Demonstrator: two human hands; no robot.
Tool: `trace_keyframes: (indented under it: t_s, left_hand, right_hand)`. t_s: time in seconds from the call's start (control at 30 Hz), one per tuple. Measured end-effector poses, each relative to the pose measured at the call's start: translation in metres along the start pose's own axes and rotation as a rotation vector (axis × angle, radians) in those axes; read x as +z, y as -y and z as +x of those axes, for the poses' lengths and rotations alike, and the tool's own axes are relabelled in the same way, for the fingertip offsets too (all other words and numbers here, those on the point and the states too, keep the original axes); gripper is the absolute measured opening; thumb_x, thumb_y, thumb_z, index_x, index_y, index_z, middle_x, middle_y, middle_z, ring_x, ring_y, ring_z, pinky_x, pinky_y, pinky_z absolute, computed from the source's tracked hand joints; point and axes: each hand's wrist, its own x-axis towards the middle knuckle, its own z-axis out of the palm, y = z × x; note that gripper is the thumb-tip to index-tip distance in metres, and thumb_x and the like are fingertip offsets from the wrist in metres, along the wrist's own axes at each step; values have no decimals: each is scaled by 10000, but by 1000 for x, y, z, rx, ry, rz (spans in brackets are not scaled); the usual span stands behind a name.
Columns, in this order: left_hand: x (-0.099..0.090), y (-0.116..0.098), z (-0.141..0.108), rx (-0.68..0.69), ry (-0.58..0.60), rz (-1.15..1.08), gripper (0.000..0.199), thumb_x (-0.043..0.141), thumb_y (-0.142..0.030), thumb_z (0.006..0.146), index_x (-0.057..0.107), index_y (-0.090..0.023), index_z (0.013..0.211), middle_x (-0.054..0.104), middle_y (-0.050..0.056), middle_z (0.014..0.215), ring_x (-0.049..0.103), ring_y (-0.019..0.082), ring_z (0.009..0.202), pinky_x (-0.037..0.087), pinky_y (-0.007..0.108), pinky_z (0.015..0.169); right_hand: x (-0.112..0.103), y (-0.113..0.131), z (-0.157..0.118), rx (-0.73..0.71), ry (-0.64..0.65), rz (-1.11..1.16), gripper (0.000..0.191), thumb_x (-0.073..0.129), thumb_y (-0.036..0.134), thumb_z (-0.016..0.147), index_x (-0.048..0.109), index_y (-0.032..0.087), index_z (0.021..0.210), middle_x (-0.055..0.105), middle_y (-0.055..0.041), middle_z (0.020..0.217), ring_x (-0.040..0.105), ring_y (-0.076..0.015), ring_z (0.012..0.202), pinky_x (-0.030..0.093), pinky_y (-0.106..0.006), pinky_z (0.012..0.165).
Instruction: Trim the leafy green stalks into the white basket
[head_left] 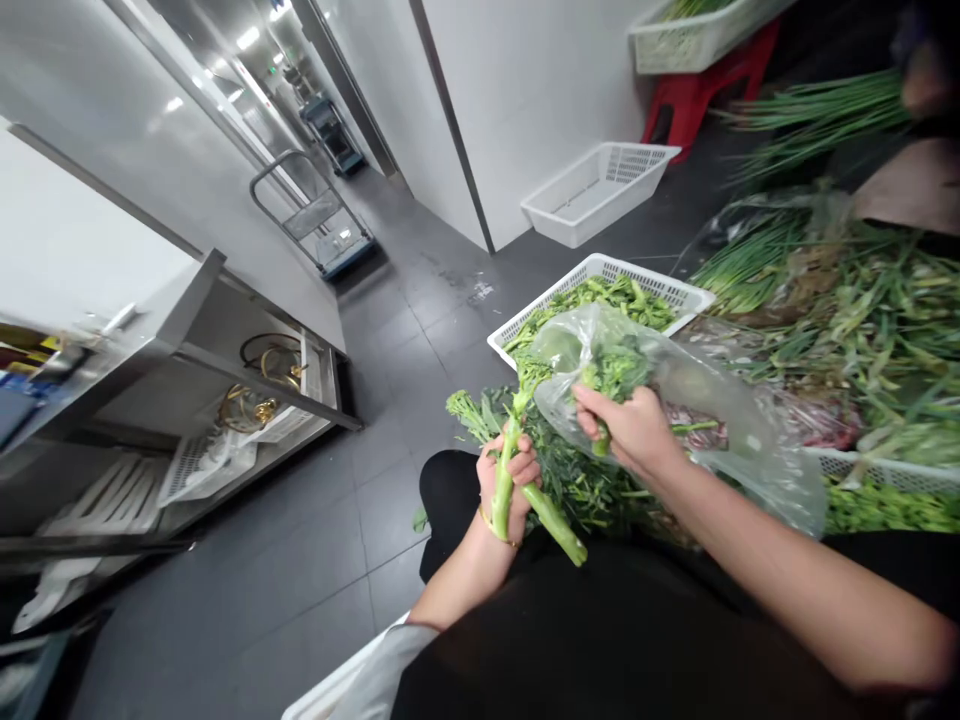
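Observation:
Thick green vegetable stalks with small florets pass through my left hand, whose fingers are wrapped round them. My right hand is closed on a leafy green floret stem, just above a clear plastic bag. The bag spreads under and beside my right forearm. Loose dark green leaves lie below and between my hands. Behind them, a white perforated basket holds cut green pieces.
A white basket sits on the floor near a red stool. Heaped long green stems lie at the right, by another person's hand. A metal shelf and a cart stand left.

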Motion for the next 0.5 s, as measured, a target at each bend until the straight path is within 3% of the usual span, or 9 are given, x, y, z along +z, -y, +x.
trace_keyframes:
  t_s: [0.1,0.2,0.33,0.37,0.43,0.5]
  left_hand:
    - [2,10,3,-48,49,32,230,517,-372,793,483,-166,696,269,-60,478,208,51,373,226,200,374]
    - [7,18,8,44,64,98,210,612,-329,717,495,-174,799,463,-25,563,288,45,372,220,197,366]
    - [9,27,12,171,53,238,347,680,-310,675,488,-205,945,578,-5,659,461,96,424,309,213,391]
    - [9,29,12,141,41,208,335,677,-307,677,488,-204,934,570,-9,651,451,89,420,303,207,387]
    - [10,29,14,31,2,107,271,659,-292,691,498,-192,884,532,-22,624,388,56,400,273,188,377]
    - [13,24,20,-29,-41,41,214,646,-284,710,511,-178,837,509,-26,621,352,37,401,268,180,376]
  right_hand:
    - [7,4,14,65,86,99,417,705,522,678,533,169,539,486,13,404,412,-87,364,334,-221,369]
    - [9,1,22,59,94,95,394,706,486,683,525,170,533,482,22,398,407,-84,356,331,-218,376]
    - [-1,-14,30,14,69,-151,412,615,453,759,480,195,467,473,4,397,430,-111,362,383,-254,404]
    - [-5,-19,32,-69,25,-269,401,596,450,772,489,198,479,496,-12,428,467,-130,396,417,-270,435]
    - [-11,-27,33,-377,-1,-516,328,543,442,807,568,186,602,582,-60,570,566,-182,536,481,-309,532]
    - [-16,-32,31,-737,126,-683,321,459,439,860,623,167,809,634,-107,751,618,-218,709,512,-336,629]
